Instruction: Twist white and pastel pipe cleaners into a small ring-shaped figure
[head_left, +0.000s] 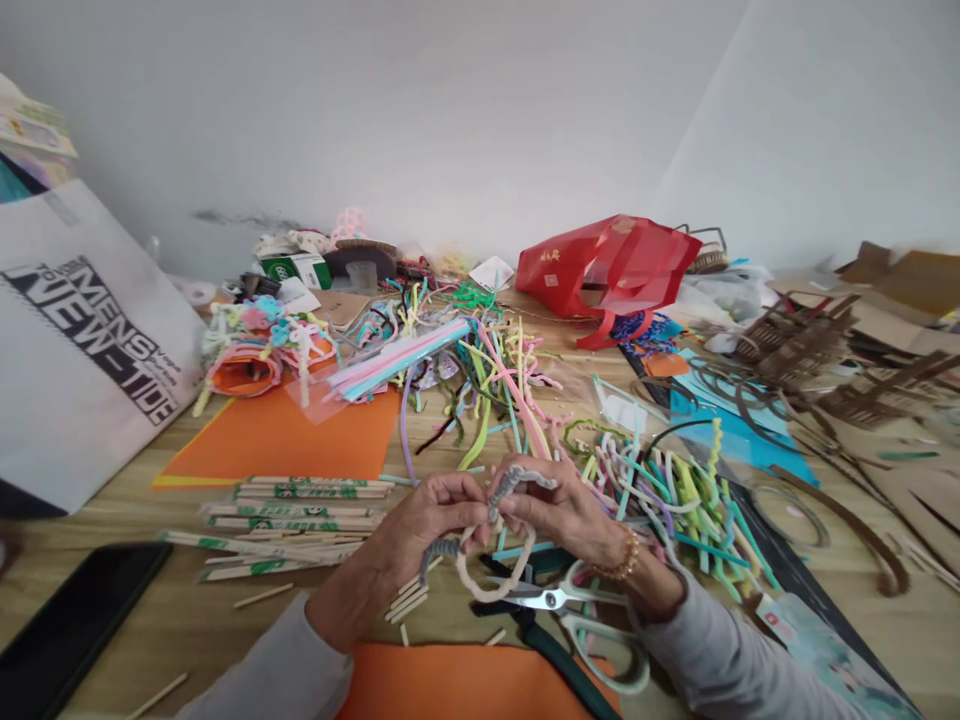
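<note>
Both hands hold a loop of cream pipe cleaner (491, 597) above the front middle of the table. Grey pipe cleaner (517, 478) is coiled around parts of it, with one end sticking out to the right and another hanging at the left. My left hand (439, 515) is closed, pinching the loop's upper left. My right hand (559, 508) is closed on the grey coiled part, thumb and fingers together. Below the loop lie white-handled scissors (553, 598) and dark-handled pliers or cutters (559, 655), partly covered. An orange sheet (465, 685) is between my forearms.
Wrapped wooden chopsticks (292, 520) and a black phone (75, 625) are on the left, beside a white bag (82, 350). Loose pipe cleaners (675, 490) heap up at right and behind. A red bag (611, 265) and brown baskets (802, 335) stand further back.
</note>
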